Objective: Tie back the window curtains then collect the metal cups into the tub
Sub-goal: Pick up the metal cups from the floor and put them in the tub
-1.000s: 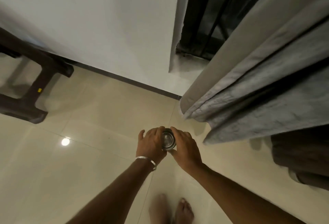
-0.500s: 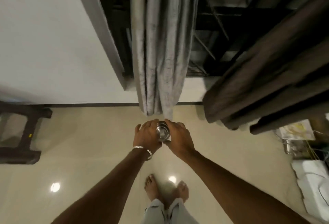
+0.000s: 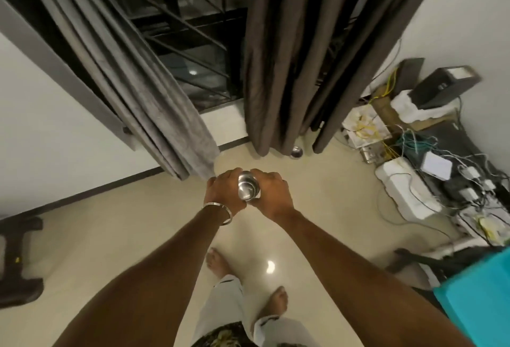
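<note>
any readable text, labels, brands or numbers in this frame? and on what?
None can be read.
Dark box by the wall: small pale marks on its face, too blurred to read.
Dark stool at left: small yellow sticker, too small to read.
Metal cup held in both hands: no marking visible.

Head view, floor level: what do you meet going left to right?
Dark stool → grey curtain → left hand → metal cup → right hand → second cup on the floor → tangle of cables and boxes.
</note>
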A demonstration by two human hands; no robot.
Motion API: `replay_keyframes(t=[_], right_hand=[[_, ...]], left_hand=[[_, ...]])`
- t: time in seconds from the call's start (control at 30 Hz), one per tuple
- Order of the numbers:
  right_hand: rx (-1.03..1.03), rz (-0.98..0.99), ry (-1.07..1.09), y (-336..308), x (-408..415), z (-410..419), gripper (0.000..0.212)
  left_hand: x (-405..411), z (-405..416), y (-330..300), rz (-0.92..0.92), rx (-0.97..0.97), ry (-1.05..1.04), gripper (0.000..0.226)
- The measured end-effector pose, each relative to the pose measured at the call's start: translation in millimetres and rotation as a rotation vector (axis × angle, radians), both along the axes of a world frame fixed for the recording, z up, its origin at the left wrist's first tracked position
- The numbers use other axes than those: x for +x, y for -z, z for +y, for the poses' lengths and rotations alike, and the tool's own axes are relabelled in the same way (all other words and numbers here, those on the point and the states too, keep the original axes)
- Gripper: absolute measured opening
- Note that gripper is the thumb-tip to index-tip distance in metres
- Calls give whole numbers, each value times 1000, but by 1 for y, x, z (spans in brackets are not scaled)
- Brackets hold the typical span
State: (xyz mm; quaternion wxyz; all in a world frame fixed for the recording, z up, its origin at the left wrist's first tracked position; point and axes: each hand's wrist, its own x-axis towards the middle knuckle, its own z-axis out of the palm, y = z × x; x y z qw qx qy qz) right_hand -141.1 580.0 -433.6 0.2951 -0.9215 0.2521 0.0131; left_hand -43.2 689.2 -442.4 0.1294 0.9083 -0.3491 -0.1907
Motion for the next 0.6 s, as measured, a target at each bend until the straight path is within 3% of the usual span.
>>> replay_keyframes(t=[0.2, 0.6], right_hand=[[-35, -12, 188, -25, -105, -44, 59], [-51, -30, 695, -49, -305, -138, 58]], left_hand=[[-91, -63, -39, -23, -22, 191, 63], [-259, -218, -72, 138, -57, 640, 70]])
